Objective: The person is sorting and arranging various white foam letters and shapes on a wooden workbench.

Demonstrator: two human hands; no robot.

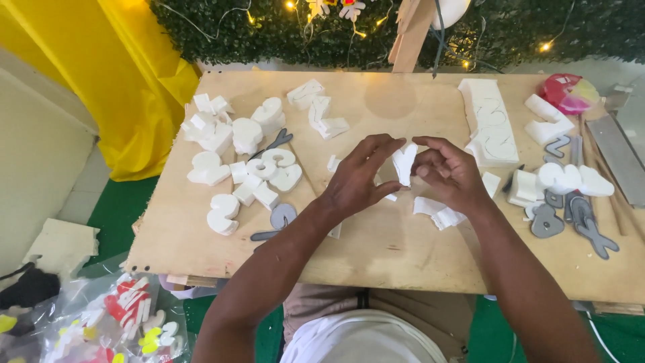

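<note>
Both hands meet above the middle of a plywood board (376,249). My left hand (359,178) and my right hand (447,171) pinch a small white foam piece (404,163) between their fingertips, held upright just over the wood. Below my right hand lie a few white foam offcuts (437,212). A long white foam slab (489,121) with shapes cut out of it lies right of the hands.
White foam numeral shapes (245,154) are heaped on the board's left half, with grey metal templates (279,218) among them. More foam shapes and grey templates (571,205) sit at the right, by a metal ruler (621,158). Plastic bags of coloured pieces (127,316) lie on the floor at lower left.
</note>
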